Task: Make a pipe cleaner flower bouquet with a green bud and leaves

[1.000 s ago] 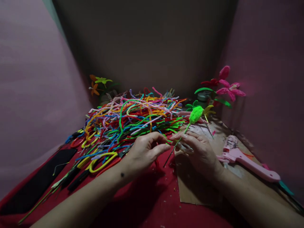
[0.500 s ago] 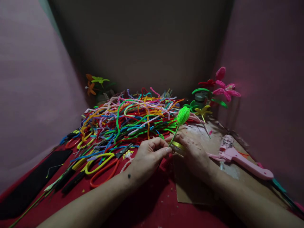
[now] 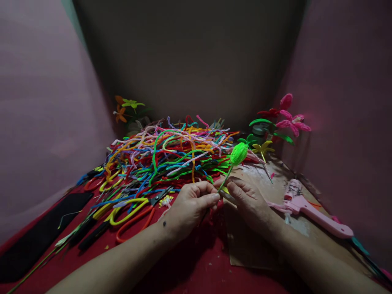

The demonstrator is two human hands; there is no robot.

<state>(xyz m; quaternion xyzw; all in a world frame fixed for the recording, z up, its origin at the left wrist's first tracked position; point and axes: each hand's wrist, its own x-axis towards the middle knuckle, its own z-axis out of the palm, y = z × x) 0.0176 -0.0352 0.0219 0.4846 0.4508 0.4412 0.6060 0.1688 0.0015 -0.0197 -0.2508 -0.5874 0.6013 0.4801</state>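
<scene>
My left hand (image 3: pixel 190 204) and my right hand (image 3: pixel 248 200) meet at the middle of the table, both pinched on a thin green stem (image 3: pixel 225 179). The stem rises to the upper right and ends in a fuzzy bright green bud (image 3: pixel 239 153). Fingers of both hands are closed around the stem's lower part. A small yellowish roll or ring (image 3: pixel 226 191) shows between the fingertips; I cannot make out what it is. A large heap of coloured pipe cleaners (image 3: pixel 165 157) lies just behind the hands.
A pink glue gun (image 3: pixel 309 208) lies at the right on brown cardboard (image 3: pixel 254 245). Scissors with orange and yellow handles (image 3: pixel 134 212) lie at the left on the red cloth (image 3: pixel 190 265). Pipe-cleaner flowers stand at the back right (image 3: pixel 288 118) and back left (image 3: pixel 125 108). Walls close in on three sides.
The green bud has swung from lying toward the right to standing more upright and nearer the middle. Both hands have closed together on the stem.
</scene>
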